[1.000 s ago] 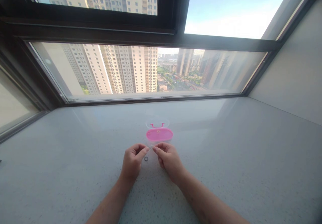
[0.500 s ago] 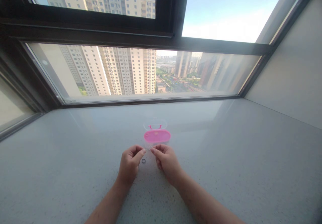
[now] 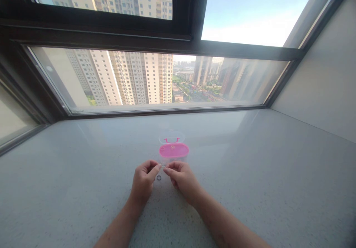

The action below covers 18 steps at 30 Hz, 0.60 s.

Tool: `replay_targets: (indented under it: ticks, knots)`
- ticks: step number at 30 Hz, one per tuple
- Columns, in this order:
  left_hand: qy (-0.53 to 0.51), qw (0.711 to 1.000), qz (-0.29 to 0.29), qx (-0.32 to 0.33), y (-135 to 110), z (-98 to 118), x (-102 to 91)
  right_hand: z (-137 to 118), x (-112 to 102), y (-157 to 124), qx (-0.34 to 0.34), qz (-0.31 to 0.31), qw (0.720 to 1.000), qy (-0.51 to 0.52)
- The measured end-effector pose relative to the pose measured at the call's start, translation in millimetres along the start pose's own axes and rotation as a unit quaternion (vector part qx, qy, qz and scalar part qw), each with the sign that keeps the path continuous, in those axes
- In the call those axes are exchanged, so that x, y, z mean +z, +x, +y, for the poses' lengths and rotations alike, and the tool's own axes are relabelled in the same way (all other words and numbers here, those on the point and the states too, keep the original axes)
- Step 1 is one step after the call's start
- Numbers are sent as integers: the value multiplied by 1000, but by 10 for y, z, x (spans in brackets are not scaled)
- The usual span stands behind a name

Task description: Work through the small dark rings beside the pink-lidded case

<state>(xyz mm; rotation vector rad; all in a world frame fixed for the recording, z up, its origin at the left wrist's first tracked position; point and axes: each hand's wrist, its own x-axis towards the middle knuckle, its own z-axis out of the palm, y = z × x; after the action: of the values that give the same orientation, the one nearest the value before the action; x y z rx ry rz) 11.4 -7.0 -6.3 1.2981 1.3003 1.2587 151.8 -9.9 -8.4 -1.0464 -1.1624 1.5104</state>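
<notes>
Daylight enters through the wide, dark-framed glass window (image 3: pixel 178 46), its upper right pane (image 3: pixel 247 25) washed nearly white. Below it, pale glare streaks the speckled white stone sill (image 3: pixel 236 147), and the pink oval plastic box (image 3: pixel 178 152) looks soft. Wide-angle distortion slants the window's sides.

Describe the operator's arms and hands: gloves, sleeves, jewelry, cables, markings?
Two human hands, no gloves: left hand and right hand. Left forearm and right forearm are bare down to the picture's bottom edge, with no sleeves in view. No watch, bracelet, cable or clear marking shows. Some fingers are hidden, so worn rings can't be ruled out.
</notes>
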Motion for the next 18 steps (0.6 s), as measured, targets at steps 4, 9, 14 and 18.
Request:
replay_targets:
  ticks: [4, 9, 14, 18]
  knots:
    - [-4, 1000, 3, -4, -8, 5, 0, -6, 2, 1, 1, 14, 1000, -3]
    - [-7, 1000, 0, -5, -8, 2, -8, -15, 1, 8, 14, 42, 999, 27]
    - [0, 1000, -7, -8, -6, -2, -14, -21, -2, 5, 14, 31, 999, 23]
    - [-9, 1000, -7, -16, -4, -15, -12, -35, 2, -4, 17, 30, 999, 17]
